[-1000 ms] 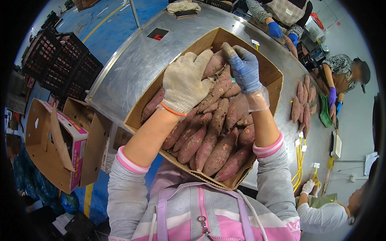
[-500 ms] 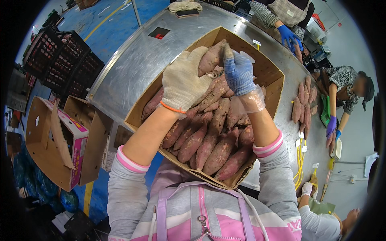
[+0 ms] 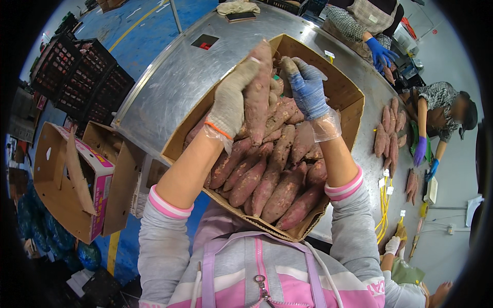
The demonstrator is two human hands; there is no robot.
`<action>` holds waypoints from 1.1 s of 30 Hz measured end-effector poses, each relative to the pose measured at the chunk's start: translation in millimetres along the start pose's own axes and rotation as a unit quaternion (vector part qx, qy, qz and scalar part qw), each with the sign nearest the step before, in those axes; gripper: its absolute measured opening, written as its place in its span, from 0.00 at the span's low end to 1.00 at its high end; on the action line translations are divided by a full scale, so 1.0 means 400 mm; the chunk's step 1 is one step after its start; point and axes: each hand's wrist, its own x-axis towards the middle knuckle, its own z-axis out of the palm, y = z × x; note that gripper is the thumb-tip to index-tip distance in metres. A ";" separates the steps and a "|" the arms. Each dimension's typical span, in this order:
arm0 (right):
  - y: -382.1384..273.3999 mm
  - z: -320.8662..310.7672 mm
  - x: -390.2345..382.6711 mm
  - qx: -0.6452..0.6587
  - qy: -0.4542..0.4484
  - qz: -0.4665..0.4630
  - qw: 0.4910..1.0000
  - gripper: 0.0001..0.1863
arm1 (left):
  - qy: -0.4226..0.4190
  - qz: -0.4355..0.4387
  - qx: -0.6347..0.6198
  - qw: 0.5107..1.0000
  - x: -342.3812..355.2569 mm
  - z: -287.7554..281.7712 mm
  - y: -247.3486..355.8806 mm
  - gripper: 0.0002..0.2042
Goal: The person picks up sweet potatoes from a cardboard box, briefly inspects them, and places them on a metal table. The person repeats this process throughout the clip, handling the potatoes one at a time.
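Note:
My left hand point(image 3: 229, 100), in a beige knit glove with an orange cuff, is closed round a long sweet potato point(image 3: 258, 97), held steeply above a cardboard box point(image 3: 339, 87). To its right, my right hand point(image 3: 308, 92) wears a blue glove with grey fingertips and a clear plastic layer at the wrist. It hovers over the box's far part with thumb and fingers apart, and no sweet potato shows in it. Reddish-purple, soil-marked sweet potatoes point(image 3: 280, 195) fill the near part of the box. What lies under my hands is partly hidden.
The box rests on a metal table point(image 3: 164, 97). More sweet potatoes point(image 3: 390, 131) lie to the right, beside yellow cords point(image 3: 382, 215). Co-workers with gloved hands stand along the far and right sides. Empty cartons point(image 3: 84, 179) and black crates point(image 3: 82, 77) are at left.
My left hand has turned and now holds the long sweet potato upright. My right hand has come away from the sweet potato it was touching. A co-worker at right has put sweet potatoes down.

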 end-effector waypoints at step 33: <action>0.000 0.035 -0.024 -0.324 -0.070 -0.115 0.937 0.15 | 0.117 0.024 -0.077 0.990 0.041 -0.059 -0.010 0.21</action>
